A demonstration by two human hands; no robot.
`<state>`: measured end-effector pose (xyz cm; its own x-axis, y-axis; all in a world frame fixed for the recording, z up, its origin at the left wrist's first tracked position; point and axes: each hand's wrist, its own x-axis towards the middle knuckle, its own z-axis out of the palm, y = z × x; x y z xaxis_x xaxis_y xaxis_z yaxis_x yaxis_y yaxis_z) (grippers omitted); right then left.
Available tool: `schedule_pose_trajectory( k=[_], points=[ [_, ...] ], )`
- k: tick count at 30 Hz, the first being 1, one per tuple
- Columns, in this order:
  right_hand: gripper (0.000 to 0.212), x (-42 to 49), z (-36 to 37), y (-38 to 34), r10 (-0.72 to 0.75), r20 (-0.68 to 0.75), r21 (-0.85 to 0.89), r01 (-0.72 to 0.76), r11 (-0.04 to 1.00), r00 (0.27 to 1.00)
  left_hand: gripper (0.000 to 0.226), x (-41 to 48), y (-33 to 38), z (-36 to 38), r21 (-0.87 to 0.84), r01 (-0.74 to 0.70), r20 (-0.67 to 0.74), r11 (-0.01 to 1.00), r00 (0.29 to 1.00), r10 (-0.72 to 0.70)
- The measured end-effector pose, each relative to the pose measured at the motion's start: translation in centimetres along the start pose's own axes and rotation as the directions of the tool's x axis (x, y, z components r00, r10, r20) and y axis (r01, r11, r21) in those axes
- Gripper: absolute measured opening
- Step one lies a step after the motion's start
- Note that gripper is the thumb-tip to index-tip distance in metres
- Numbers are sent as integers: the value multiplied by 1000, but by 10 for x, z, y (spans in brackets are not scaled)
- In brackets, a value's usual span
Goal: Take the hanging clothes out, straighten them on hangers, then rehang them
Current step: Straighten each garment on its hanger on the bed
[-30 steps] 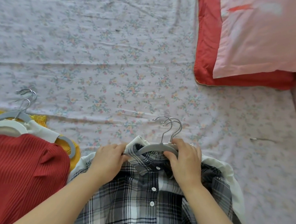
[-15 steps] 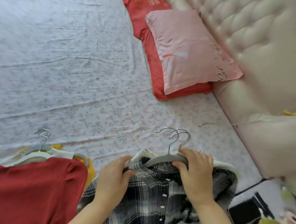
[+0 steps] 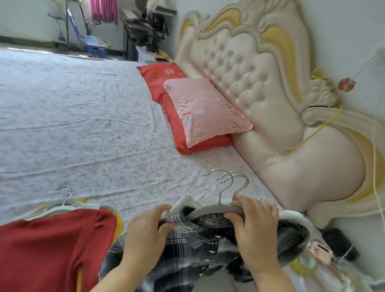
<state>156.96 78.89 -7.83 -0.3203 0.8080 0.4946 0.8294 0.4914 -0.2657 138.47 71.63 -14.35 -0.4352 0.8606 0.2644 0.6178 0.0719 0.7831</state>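
Observation:
A black-and-white plaid shirt (image 3: pixel 198 245) on a grey hanger (image 3: pixel 213 210) is lifted off the bed's near edge, with a white garment (image 3: pixel 297 217) on further hangers behind it. My left hand (image 3: pixel 147 233) grips the shirt's collar and the hanger's left end. My right hand (image 3: pixel 256 229) is closed over the hanger's right shoulder. Several metal hooks (image 3: pixel 228 180) stick up above my hands. To the left lies a red ribbed top (image 3: pixel 36 248) on stacked hangers (image 3: pixel 64 198), over yellow and white garments.
The floral bedsheet (image 3: pixel 71 122) stretches ahead. A pink pillow (image 3: pixel 204 111) on a red pillow (image 3: pixel 176 130) lies against the cream tufted headboard (image 3: pixel 263 82). A cluttered bedside surface (image 3: pixel 337 289) is at lower right. A desk (image 3: pixel 144 28) and plant stand (image 3: pixel 68 4) are far back.
My view has tilted up from the bed to the room. Both hands have raised the plaid shirt and its hangers off the sheet and drawn them toward the bed's edge.

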Motion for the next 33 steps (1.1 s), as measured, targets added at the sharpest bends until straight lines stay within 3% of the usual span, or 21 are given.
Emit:
schedule_pose_trajectory(
  k=[8,15,23,29,33],
  points=[
    [31,-80,-119,-56,-49,-152,-1,49,999,987,27,-104,68,-91,32,-168,-166,985,971,171],
    [32,-130,-169,-123,-61,-186,58,73,996,981,28,-167,80,-173,69,-220,-256,973,939,230],
    [31,-217,-182,-263,-95,-177,162,125,979,980,28,-268,32,-314,260,-208,-291,943,914,282],
    [32,-296,-157,-405,-149,-106,291,174,941,983,34,-362,-41,-445,523,-159,-362,837,848,387],
    [33,-338,-131,-490,-188,-42,390,189,901,981,29,-415,-91,-519,590,-22,-380,807,874,302]
  ],
)
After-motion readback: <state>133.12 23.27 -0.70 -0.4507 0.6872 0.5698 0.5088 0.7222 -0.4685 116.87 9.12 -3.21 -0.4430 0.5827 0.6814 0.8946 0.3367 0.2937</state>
